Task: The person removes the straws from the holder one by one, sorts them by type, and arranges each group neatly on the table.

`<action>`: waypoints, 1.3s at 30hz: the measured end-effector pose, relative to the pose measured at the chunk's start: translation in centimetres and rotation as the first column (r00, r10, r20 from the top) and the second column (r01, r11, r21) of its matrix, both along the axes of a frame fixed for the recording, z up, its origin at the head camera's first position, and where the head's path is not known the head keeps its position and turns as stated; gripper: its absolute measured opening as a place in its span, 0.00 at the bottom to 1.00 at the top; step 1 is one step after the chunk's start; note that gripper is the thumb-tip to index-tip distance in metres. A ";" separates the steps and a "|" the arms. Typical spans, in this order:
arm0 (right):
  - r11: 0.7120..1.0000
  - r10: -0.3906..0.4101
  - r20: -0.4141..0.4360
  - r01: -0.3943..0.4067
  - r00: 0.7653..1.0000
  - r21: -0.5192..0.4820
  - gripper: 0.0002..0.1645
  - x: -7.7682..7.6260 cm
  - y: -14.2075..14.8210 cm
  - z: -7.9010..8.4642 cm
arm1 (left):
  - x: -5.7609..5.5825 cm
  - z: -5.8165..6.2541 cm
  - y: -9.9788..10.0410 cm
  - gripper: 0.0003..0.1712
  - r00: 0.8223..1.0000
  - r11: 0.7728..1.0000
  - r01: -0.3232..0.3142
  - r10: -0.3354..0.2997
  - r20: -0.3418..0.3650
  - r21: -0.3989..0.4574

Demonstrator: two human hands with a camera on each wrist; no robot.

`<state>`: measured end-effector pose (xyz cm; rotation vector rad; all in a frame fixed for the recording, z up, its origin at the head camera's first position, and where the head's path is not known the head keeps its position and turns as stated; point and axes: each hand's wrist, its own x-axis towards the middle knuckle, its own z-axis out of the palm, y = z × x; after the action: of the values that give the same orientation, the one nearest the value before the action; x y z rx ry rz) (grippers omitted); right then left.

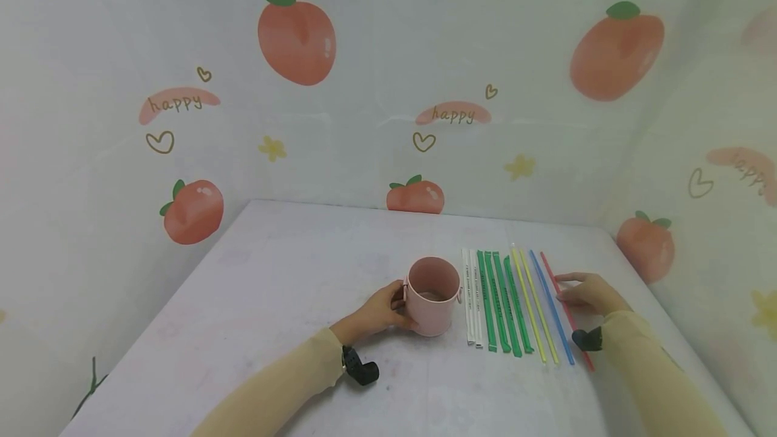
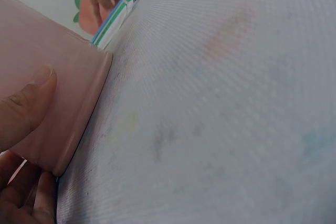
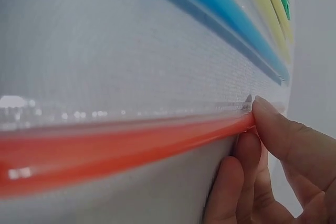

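Observation:
On the table, a pink cup (image 1: pixel 429 315) stands upright with its mouth up and a small lug on each side. My left hand (image 1: pixel 381 310) grips its left side. The left wrist view shows the thumb (image 2: pixel 32 109) on the cup wall, with the other fingers near its base. At the right end of a row of drinking straws, my right hand (image 1: pixel 587 293) pinches a red straw (image 3: pixel 121 153) between thumb and fingers. That straw lies along the table, beside a blue straw (image 1: pixel 553 310).
Left of the blue straw lie yellow straws (image 1: pixel 534 305), several green-wrapped straws (image 1: pixel 499 302) and white-wrapped straws (image 1: pixel 469 299), roughly parallel. The white ones are close to the cup's right side. A fruit-patterned curtain (image 1: pixel 364 133) borders the table's back and sides.

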<state>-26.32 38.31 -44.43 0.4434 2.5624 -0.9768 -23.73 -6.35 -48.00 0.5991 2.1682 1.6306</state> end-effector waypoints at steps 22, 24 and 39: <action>1.000 0.010 0.020 -0.009 1.000 -0.025 0.47 0.0 0.4 0.0 | 0.1 0.2 -0.1 0.49 1.000 1.000 0.012 -0.012 -0.001 0.019; 0.999 0.022 0.021 -0.021 1.000 -0.032 0.47 0.0 0.4 0.1 | 0.1 0.2 -0.1 0.49 1.000 1.000 0.012 -0.012 0.002 0.019; 0.995 0.041 0.037 -0.038 0.998 -0.089 0.51 0.7 0.2 0.8 | 0.3 0.4 -0.1 0.49 1.000 1.000 0.005 -0.005 -0.008 -0.012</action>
<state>-25.63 38.49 -43.61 0.3822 2.4725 -1.0529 -23.48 -6.44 -47.62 0.6077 2.1789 1.6144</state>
